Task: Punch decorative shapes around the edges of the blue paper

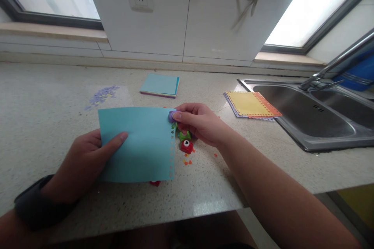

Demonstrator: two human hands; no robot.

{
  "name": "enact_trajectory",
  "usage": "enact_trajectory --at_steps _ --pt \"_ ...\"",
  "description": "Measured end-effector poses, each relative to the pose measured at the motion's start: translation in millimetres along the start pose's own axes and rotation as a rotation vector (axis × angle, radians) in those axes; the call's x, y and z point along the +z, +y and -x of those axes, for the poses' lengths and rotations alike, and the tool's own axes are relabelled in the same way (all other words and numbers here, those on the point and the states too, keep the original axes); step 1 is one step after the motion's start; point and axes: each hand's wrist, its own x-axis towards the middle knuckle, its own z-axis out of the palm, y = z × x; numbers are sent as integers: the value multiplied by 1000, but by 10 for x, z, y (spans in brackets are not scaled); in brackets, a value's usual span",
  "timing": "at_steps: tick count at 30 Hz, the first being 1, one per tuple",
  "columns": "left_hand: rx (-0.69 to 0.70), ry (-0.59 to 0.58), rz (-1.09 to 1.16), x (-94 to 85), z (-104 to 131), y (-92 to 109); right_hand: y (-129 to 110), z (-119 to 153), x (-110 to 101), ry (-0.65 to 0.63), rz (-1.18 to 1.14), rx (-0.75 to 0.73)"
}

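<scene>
The left hand [87,159] is grasping the blue sheet [140,148] by its left side, the thumb lying flat on top and the other fingers mostly hiding behind it. A dark wristband [43,202] is circling that wrist. The right hand [201,122] is pinching a small purple punch [172,116], which is sitting at the far right corner of the blue sheet. A row of small cut-out holes [171,151] is running down the sheet's right edge.

Just right of the blue sheet, a green punch [184,136] and a red punch [186,146] are resting on the worktop [204,198], partly under the right hand. Orange and yellow paper bits [187,161] are lying near them. Another red piece [155,183] is peeking out from under the sheet's near edge.

Beyond the blue sheet, a stack of coloured paper [159,84] is lying flat, and to the far left of the sheet purple and yellow scraps [103,96] are spreading in a loose pile. Well to its right, yellow and orange sheets [248,103] with punched borders are overlapping the rim of a steel sink [292,122].
</scene>
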Motion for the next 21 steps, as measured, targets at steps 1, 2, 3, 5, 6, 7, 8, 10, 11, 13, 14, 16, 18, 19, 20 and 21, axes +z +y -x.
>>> enact_trajectory --at_steps 1,2,3,5,6,7,8,10,11,13,14,16,18,19,20,21 --pt "-3 -7 1 -2 0 0 1 1 2 3 2 0" --pt "-7 -19 -1 -7 -1 -3 1 2 3 5 4 -1" --pt "-11 -32 -6 -13 -4 -7 2 3 4 7 3 -3" --pt "-15 -54 -19 -26 -10 -18 3 5 4 12 2 -7" --pt "-16 -58 -23 -30 -12 -23 4 6 4 14 4 -9" --pt "-13 -58 -25 -33 -13 -27 5 6 3 16 8 -10" --pt "-12 -58 -28 -34 -13 -29 5 6 3 18 11 -12" --pt "-6 -50 -34 -32 -11 -30 7 4 1 17 16 -17" --pt "-4 -49 -38 -31 -10 -30 8 3 0 15 15 -19" --pt "-2 -49 -43 -29 -10 -33 12 1 -2 10 5 -21" --pt "-1 -52 -42 -29 -11 -36 14 1 -4 7 -1 -20" --pt "-2 -54 -48 -32 -13 -42 18 0 -7 2 -16 -11" --pt "4 -49 -58 -35 -14 -43 20 0 -9 -4 -24 -2" --pt "8 -46 -61 -35 -13 -40 20 -1 -10 -6 -26 -1" --pt "10 -42 -65 -36 -12 -35 20 -1 -11 -7 -26 -2" --pt "14 -39 -67 -35 -11 -29 20 -2 -11 -6 -24 -6"
